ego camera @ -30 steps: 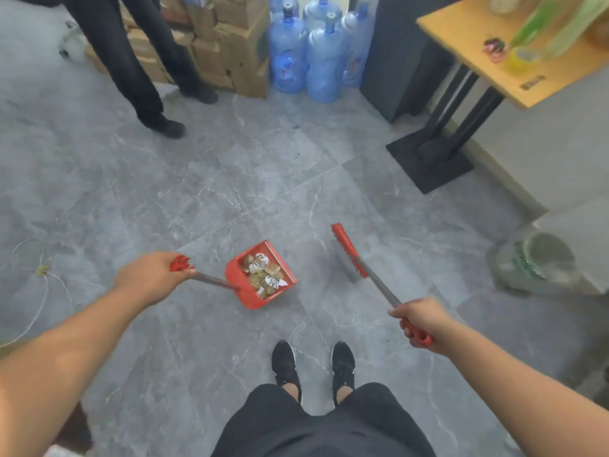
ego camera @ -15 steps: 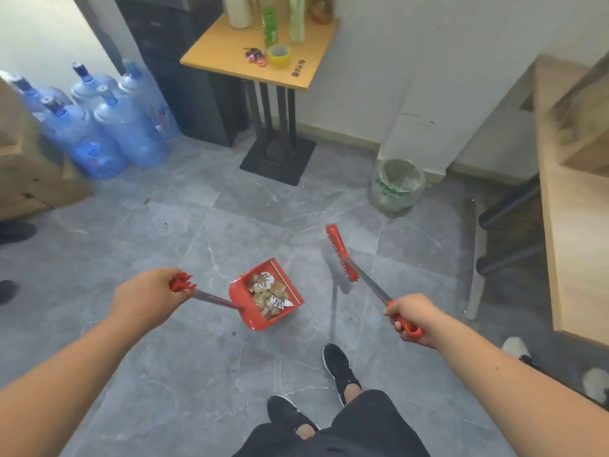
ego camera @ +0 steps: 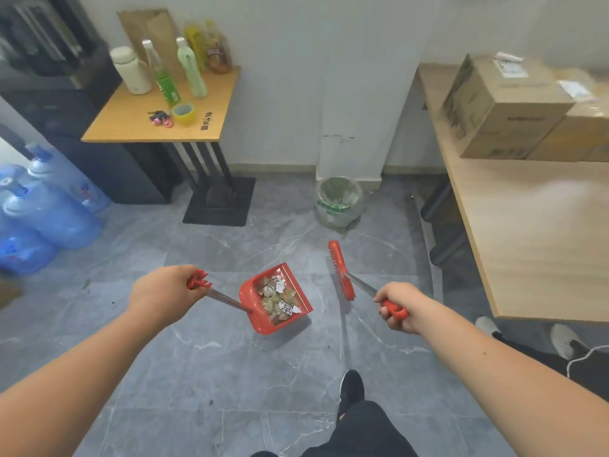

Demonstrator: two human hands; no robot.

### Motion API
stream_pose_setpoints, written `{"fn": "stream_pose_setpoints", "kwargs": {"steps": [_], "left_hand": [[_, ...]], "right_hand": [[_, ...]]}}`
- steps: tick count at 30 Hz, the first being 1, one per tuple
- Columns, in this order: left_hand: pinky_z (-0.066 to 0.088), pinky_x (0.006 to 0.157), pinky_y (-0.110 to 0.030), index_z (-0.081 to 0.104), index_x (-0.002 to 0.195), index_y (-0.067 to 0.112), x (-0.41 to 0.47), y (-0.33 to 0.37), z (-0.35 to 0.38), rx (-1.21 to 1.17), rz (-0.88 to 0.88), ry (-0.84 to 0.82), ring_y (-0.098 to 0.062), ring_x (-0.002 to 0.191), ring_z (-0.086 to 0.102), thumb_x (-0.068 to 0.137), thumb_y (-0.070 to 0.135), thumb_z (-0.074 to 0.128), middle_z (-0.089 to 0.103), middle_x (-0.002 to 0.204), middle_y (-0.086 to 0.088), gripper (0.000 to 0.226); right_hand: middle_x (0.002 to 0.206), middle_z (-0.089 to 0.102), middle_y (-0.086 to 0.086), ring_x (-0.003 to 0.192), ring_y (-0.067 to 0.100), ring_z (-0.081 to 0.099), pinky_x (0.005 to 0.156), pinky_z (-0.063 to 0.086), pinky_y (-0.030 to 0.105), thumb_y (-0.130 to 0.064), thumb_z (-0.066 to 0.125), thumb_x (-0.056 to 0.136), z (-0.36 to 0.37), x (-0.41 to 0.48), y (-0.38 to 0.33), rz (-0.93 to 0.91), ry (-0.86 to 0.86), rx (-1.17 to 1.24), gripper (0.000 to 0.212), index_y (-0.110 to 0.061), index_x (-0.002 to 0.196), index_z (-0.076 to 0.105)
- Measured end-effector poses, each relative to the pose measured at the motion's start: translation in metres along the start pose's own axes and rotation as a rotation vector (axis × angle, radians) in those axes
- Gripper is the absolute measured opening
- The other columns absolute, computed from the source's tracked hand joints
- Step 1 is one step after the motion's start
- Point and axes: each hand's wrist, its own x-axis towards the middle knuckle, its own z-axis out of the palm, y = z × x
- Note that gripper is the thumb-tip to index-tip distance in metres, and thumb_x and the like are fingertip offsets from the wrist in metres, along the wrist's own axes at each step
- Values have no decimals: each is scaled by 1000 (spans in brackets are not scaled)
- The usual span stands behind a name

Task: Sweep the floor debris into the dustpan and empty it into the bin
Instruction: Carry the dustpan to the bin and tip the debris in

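Red grip wrapped by left hand (ego camera: pixel 161 293) fingers; dustpan (ego camera: pixel 276 300) held above floor (ego camera: pixel 197 357), debris (ego camera: pixel 278 300) inside. Right hand (ego camera: pixel 400 306) fingers curled on brush (ego camera: pixel 341 270) handle. Bin (ego camera: pixel 339 201) at 12 o'clock, well apart.

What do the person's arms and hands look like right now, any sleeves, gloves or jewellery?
Both forearms are bare up to the frame edge: no sleeves in view. The left hand and right hand wear no gloves, and no rings, watch or bands show.
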Motion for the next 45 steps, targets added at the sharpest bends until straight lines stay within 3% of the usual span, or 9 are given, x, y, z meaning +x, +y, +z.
{"fn": "stream_pose_setpoints", "kwargs": {"steps": [6,14,19,26,31,34,39,45], "left_hand": [[38,54,-26,69,93,33,43,67,-18,-1,32,56,-13,73,55,91,57,61,57,72,17,25],[42,60,-27,63,88,38,82,133,-38,-20,1,146,-18,73,55,93,56,58,62,78,13,20],[43,58,-26,67,100,38,116,157,-58,26,48,223,-18,73,61,94,57,54,68,81,12,24],[43,54,-25,68,104,32,194,170,-102,82,123,305,-16,66,54,95,55,56,70,81,11,27],[43,56,-26,69,102,35,263,172,-144,128,243,339,-19,72,64,93,56,58,70,82,10,25],[38,56,-27,68,101,34,302,175,-165,119,299,333,-21,70,55,94,54,59,70,85,7,24],[33,52,-29,68,91,30,358,184,-184,131,391,340,-28,75,64,92,53,61,67,78,3,24],[37,52,-27,64,86,28,411,202,-183,163,513,366,-24,78,68,91,55,60,65,76,6,27]], "right_hand": [[62,34,3,36,7,45,35,25,10,-4,46,85,-49,20,-63,-1,-47,121,16,-16,78,38],[62,37,3,39,8,47,36,28,12,-3,48,84,-95,26,-122,-30,-56,67,16,-16,80,40],[63,40,5,39,10,50,34,31,14,-5,51,85,-110,24,-157,-64,-45,88,14,-14,90,43],[62,51,8,38,10,50,32,28,15,-8,56,88,-112,21,-214,-82,-30,169,10,-12,91,47],[62,52,9,37,10,47,30,26,15,-7,57,88,-96,13,-256,-106,14,230,11,-11,89,47],[61,53,10,39,12,46,31,27,15,-5,58,88,-81,12,-282,-124,62,220,9,-8,89,50],[65,53,13,46,14,43,36,28,17,-3,57,89,-56,17,-313,-173,118,214,5,-5,89,53],[64,53,13,45,14,45,38,29,19,0,56,90,-48,34,-333,-228,149,237,6,-5,87,55]]}}
